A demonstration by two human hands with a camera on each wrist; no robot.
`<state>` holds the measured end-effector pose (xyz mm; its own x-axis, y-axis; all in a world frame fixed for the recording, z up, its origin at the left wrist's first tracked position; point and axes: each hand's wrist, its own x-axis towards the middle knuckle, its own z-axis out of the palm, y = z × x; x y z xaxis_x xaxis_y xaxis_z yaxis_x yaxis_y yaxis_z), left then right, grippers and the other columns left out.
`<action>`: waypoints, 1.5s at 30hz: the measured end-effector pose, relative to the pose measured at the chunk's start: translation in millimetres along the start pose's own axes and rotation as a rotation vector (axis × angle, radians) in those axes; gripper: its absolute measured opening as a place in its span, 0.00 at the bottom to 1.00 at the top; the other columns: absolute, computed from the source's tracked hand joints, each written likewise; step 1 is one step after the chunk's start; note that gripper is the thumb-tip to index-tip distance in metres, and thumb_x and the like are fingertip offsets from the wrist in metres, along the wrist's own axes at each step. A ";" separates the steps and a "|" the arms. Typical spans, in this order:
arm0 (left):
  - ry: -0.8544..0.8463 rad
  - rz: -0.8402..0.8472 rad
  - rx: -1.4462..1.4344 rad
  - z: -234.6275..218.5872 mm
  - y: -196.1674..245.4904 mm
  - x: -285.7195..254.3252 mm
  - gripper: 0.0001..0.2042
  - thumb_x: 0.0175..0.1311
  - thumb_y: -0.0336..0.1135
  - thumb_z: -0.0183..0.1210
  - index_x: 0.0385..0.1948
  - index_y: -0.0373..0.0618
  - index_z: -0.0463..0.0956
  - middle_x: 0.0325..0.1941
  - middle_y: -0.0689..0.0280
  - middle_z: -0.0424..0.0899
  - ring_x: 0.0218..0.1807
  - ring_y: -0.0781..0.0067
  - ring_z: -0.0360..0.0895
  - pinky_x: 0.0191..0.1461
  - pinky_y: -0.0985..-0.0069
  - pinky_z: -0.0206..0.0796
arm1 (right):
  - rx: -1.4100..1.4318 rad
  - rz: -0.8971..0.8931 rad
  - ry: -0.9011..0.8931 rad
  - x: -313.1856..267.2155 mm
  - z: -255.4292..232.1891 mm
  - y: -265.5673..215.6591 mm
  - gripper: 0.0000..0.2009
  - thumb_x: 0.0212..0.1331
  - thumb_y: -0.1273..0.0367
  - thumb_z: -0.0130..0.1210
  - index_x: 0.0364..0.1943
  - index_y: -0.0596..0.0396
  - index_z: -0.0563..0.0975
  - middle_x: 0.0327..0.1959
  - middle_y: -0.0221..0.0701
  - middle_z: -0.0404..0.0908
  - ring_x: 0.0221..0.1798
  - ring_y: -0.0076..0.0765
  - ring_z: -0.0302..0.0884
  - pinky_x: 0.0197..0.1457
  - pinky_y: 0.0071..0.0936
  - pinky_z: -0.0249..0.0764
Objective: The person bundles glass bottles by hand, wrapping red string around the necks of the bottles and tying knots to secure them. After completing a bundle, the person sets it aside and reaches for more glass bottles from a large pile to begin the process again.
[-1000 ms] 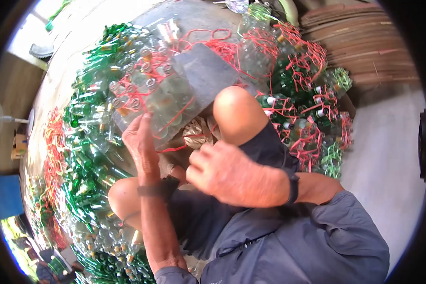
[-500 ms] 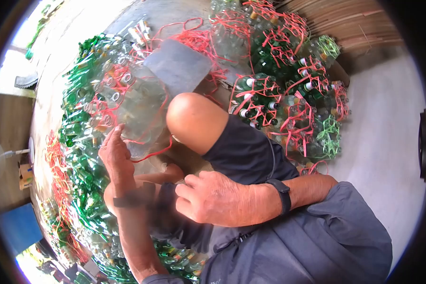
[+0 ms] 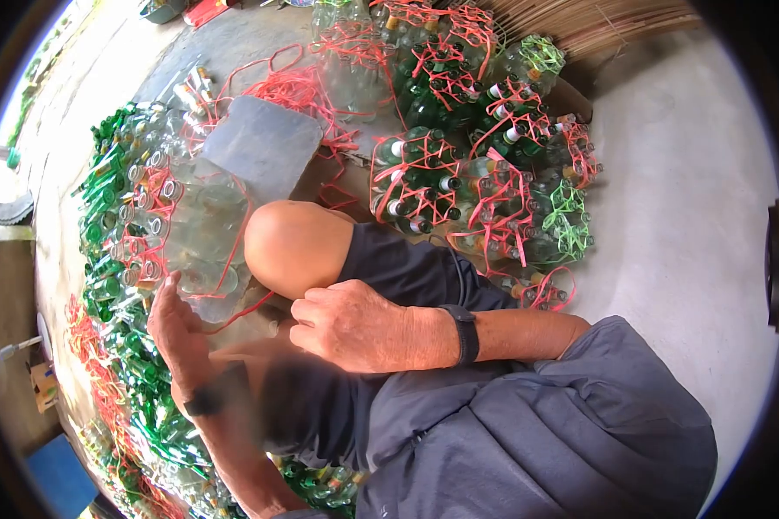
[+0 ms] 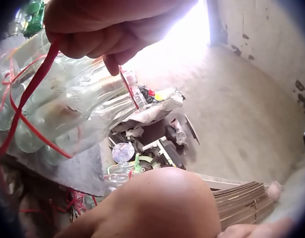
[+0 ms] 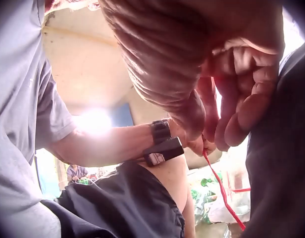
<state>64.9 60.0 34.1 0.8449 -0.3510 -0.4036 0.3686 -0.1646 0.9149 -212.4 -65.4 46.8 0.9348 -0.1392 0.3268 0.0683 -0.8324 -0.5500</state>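
A bundle of clear glass bottles (image 3: 201, 221), bound with red plastic strap round the necks and sides, lies tilted ahead of the left knee. My left hand (image 3: 180, 333) is at the bottle mouths on its near side. It pinches a red strap (image 4: 31, 89), which in the left wrist view runs down from the fingers across the bottles. My right hand (image 3: 346, 322) is beside the raised knee (image 3: 290, 246), fingers curled and thumb near the index finger. In the right wrist view the strap passes just below its fingertips; I cannot tell whether they hold anything.
A grey slab (image 3: 264, 147) lies beyond the bundle, with a tangle of red strap (image 3: 299, 91) behind it. Tied bundles of green and clear bottles (image 3: 420, 177) stand at the right. A heap of loose green bottles (image 3: 104, 225) spreads along the left.
The head view has turned rightward, so the bundle and knee sit farther left. My left hand stays at the bottle mouths holding the strap; my right hand keeps its curled shape.
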 end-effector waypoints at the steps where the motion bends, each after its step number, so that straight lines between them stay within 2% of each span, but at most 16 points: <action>1: 0.002 0.001 -0.002 0.2 0.5 -0.5 0.15 0.75 0.41 0.64 0.55 0.42 0.85 0.19 0.86 0.51 0.17 0.91 0.45 0.21 0.81 0.35 | 0.005 0.008 0.002 0.1 0.4 0.9 0.06 0.55 0.67 0.65 0.30 0.51 0.79 0.34 0.32 0.78 0.41 0.37 0.82 0.40 0.36 0.80; 11: -0.015 0.034 -0.018 1.1 -0.1 -2.1 0.12 0.73 0.37 0.65 0.50 0.41 0.86 0.19 0.84 0.60 0.18 0.91 0.54 0.21 0.83 0.42 | 0.091 0.003 0.047 3.7 -8.5 0.3 0.07 0.55 0.68 0.65 0.30 0.50 0.76 0.34 0.30 0.77 0.40 0.37 0.82 0.39 0.35 0.82; 13: -0.143 0.326 0.170 -12.2 -17.0 5.3 0.13 0.74 0.35 0.63 0.53 0.41 0.87 0.19 0.83 0.63 0.18 0.90 0.54 0.22 0.82 0.46 | 0.063 0.003 -0.051 8.6 -18.1 2.5 0.06 0.58 0.67 0.65 0.37 0.49 0.81 0.35 0.30 0.78 0.42 0.38 0.83 0.41 0.37 0.82; 14: -0.037 0.080 0.030 -7.2 -9.6 4.1 0.14 0.73 0.36 0.64 0.54 0.41 0.87 0.19 0.82 0.64 0.19 0.90 0.56 0.23 0.81 0.51 | 0.070 0.005 -0.076 14.2 -27.1 0.4 0.08 0.61 0.67 0.66 0.41 0.50 0.83 0.38 0.31 0.80 0.42 0.40 0.85 0.42 0.37 0.83; 15: -0.032 0.107 0.018 -6.2 -9.4 -0.5 0.14 0.72 0.38 0.65 0.52 0.42 0.89 0.20 0.81 0.68 0.20 0.89 0.59 0.24 0.80 0.54 | 0.121 0.066 -0.123 20.9 -36.2 -0.7 0.09 0.63 0.67 0.67 0.44 0.52 0.84 0.40 0.33 0.83 0.41 0.43 0.86 0.43 0.39 0.83; 16: -0.001 0.361 0.237 -11.6 -29.6 16.8 0.13 0.71 0.39 0.67 0.49 0.43 0.91 0.22 0.80 0.72 0.20 0.87 0.62 0.24 0.80 0.55 | 0.206 -0.019 -0.105 28.2 -40.0 6.0 0.08 0.62 0.65 0.66 0.39 0.53 0.83 0.40 0.34 0.83 0.44 0.44 0.85 0.47 0.38 0.84; 17: 0.013 0.109 0.058 -2.2 -12.6 3.4 0.12 0.69 0.39 0.68 0.47 0.44 0.91 0.22 0.79 0.74 0.20 0.86 0.63 0.24 0.80 0.55 | 0.342 0.099 -0.139 35.3 -40.3 8.7 0.09 0.63 0.68 0.67 0.43 0.56 0.83 0.41 0.38 0.84 0.46 0.50 0.85 0.50 0.41 0.82; 18: 0.046 0.082 0.048 4.9 -5.6 -6.3 0.12 0.67 0.39 0.70 0.47 0.44 0.92 0.21 0.79 0.73 0.20 0.87 0.63 0.23 0.79 0.54 | 0.368 0.067 -0.123 46.7 -43.0 11.4 0.10 0.63 0.70 0.67 0.45 0.58 0.83 0.40 0.39 0.83 0.46 0.52 0.85 0.50 0.43 0.81; 23: 0.042 0.162 -0.007 8.7 -13.5 -8.4 0.12 0.68 0.38 0.68 0.43 0.38 0.91 0.24 0.78 0.77 0.26 0.87 0.67 0.29 0.80 0.60 | 0.138 0.064 -0.243 118.2 -53.1 7.4 0.08 0.65 0.70 0.65 0.42 0.60 0.84 0.40 0.44 0.86 0.38 0.50 0.87 0.45 0.40 0.81; 27: 0.029 0.230 0.017 10.7 -9.5 -16.5 0.13 0.69 0.37 0.66 0.42 0.34 0.90 0.29 0.76 0.81 0.31 0.87 0.70 0.35 0.79 0.64 | 0.309 0.020 -0.079 164.0 -5.8 36.7 0.11 0.65 0.65 0.62 0.37 0.61 0.84 0.35 0.47 0.86 0.39 0.49 0.88 0.42 0.38 0.80; 29: 0.015 0.290 0.028 13.3 -13.2 -14.8 0.13 0.70 0.36 0.65 0.42 0.32 0.90 0.28 0.77 0.81 0.31 0.87 0.70 0.35 0.79 0.64 | 0.285 0.187 -0.277 185.2 5.9 45.5 0.14 0.70 0.62 0.61 0.46 0.61 0.85 0.33 0.33 0.84 0.34 0.23 0.82 0.36 0.30 0.80; 30: 0.024 0.290 0.022 13.5 -15.8 -13.0 0.13 0.70 0.36 0.65 0.42 0.32 0.90 0.28 0.77 0.81 0.31 0.87 0.70 0.35 0.79 0.64 | 0.283 0.179 -0.285 193.3 10.7 47.1 0.14 0.70 0.62 0.61 0.46 0.61 0.85 0.33 0.33 0.84 0.34 0.23 0.82 0.36 0.30 0.80; 33: -0.004 0.313 0.054 13.8 -15.3 -15.1 0.11 0.71 0.36 0.64 0.41 0.37 0.91 0.26 0.79 0.80 0.26 0.90 0.67 0.29 0.82 0.58 | 0.465 0.485 -0.456 208.5 25.4 47.9 0.18 0.75 0.56 0.58 0.43 0.58 0.87 0.31 0.23 0.83 0.36 0.19 0.82 0.26 0.22 0.75; 37: -0.073 0.314 0.020 12.8 -13.6 -19.6 0.12 0.72 0.35 0.62 0.41 0.36 0.91 0.27 0.80 0.79 0.28 0.91 0.67 0.30 0.82 0.58 | 0.577 0.501 -0.486 214.3 35.9 47.8 0.17 0.74 0.56 0.60 0.40 0.56 0.87 0.30 0.21 0.83 0.35 0.17 0.80 0.27 0.20 0.73; 40: -0.094 0.316 0.062 10.7 -15.8 -18.7 0.12 0.72 0.35 0.61 0.41 0.36 0.91 0.28 0.80 0.79 0.29 0.91 0.67 0.31 0.82 0.57 | 0.621 0.499 -0.401 215.1 47.8 55.2 0.15 0.69 0.58 0.64 0.33 0.55 0.88 0.25 0.20 0.80 0.27 0.17 0.74 0.30 0.25 0.72; 45: -0.182 0.300 0.023 12.9 -18.4 -20.0 0.14 0.73 0.38 0.62 0.44 0.34 0.90 0.30 0.79 0.81 0.31 0.91 0.68 0.33 0.82 0.60 | 0.660 0.432 -0.334 213.7 54.3 61.2 0.11 0.70 0.62 0.62 0.34 0.54 0.85 0.26 0.20 0.80 0.28 0.13 0.71 0.26 0.19 0.65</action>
<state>36.3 58.1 25.2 0.8306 -0.5451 -0.1139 0.1037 -0.0495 0.9934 10.5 -116.9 41.2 0.9721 -0.1206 -0.2011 -0.2255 -0.2459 -0.9427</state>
